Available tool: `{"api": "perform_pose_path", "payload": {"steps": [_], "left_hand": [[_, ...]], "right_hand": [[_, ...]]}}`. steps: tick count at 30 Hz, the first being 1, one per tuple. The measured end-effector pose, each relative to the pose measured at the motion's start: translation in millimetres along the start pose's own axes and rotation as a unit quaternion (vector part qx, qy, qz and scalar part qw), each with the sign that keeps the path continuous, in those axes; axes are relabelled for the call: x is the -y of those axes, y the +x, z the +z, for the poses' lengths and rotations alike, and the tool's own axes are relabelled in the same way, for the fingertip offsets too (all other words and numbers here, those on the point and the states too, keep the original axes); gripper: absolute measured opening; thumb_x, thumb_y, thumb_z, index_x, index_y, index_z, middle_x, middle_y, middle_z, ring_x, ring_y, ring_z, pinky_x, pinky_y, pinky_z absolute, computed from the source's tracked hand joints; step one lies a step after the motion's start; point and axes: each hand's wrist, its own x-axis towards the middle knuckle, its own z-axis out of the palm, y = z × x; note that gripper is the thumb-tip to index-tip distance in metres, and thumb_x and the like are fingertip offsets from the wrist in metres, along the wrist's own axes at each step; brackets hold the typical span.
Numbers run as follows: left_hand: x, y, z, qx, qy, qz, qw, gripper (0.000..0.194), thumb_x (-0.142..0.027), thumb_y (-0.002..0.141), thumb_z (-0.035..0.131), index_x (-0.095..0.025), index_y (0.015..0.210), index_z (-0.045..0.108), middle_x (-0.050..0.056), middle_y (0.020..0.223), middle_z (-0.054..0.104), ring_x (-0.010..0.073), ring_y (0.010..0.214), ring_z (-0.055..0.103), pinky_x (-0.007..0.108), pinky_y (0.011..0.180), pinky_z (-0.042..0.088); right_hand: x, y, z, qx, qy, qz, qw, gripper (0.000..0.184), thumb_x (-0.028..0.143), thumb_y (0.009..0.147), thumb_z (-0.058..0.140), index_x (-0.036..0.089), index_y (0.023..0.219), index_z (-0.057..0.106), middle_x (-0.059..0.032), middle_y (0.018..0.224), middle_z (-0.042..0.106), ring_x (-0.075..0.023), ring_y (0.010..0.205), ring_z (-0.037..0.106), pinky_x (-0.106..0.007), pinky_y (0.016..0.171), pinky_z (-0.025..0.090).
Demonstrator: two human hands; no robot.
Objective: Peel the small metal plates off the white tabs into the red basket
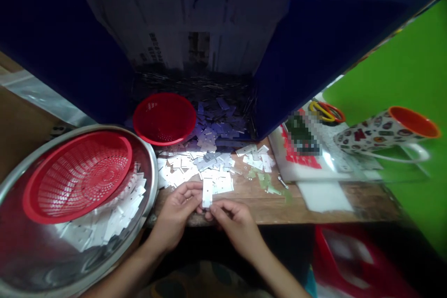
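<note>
A small flat metal plate (207, 192) with a hole in it is held upright between both hands near the table's front edge. My left hand (179, 207) grips its left side, fingers curled behind and thumb in front. My right hand (233, 216) pinches its lower right corner between thumb and finger. Just beyond the hands lies a spread of loose metal plates (179, 165), running back into the blue box. More metal plates (118, 214) lie in the large steel basin at the left.
A red basket (78, 177) rests tilted in the steel basin (153, 167). Another red basket (165, 118) stands at the mouth of the blue box (296, 56). To the right are scissors (326, 111), a patterned mug (377, 135) and a white pad (324, 195) on the wooden table (244, 205).
</note>
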Motion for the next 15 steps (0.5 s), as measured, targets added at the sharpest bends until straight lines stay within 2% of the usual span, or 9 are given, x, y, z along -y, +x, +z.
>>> {"api": "perform_pose_path", "payload": {"steps": [4, 10, 15], "left_hand": [[2, 1, -4.3, -0.005, 0.001, 0.011, 1.0, 0.018, -0.026, 0.08, 0.069, -0.017, 0.095, 0.066, 0.0, 0.073, 0.066, 0.0111, 0.063, 0.055, 0.024, 0.063, 0.042], [4, 1, -8.2, -0.007, 0.009, 0.034, 0.999, 0.017, -0.026, 0.083, 0.065, -0.017, 0.096, 0.064, 0.003, 0.079, 0.068, 0.013, 0.068, 0.057, 0.026, 0.064, 0.042], [5, 0, -9.4, -0.013, 0.02, 0.033, 0.999, 0.018, -0.027, 0.083, 0.065, -0.016, 0.096, 0.063, 0.005, 0.079, 0.07, 0.0136, 0.065, 0.057, 0.026, 0.061, 0.043]], "right_hand": [[7, 8, -1, 0.014, 0.017, 0.031, 0.999, 0.03, 0.045, 0.076, 0.067, 0.016, 0.067, 0.07, -0.0023, 0.063, 0.069, -0.0114, 0.053, 0.057, -0.02, 0.046, 0.041], [49, 38, -1, 0.043, 0.003, -0.054, 0.998, 0.023, 0.038, 0.077, 0.065, 0.016, 0.069, 0.067, -0.0009, 0.063, 0.068, -0.0105, 0.056, 0.059, -0.019, 0.049, 0.043], [92, 77, 26, 0.065, -0.013, -0.115, 0.991, 0.023, 0.036, 0.082, 0.061, 0.015, 0.075, 0.067, -0.0011, 0.067, 0.067, -0.0099, 0.055, 0.058, -0.018, 0.045, 0.04]]}}
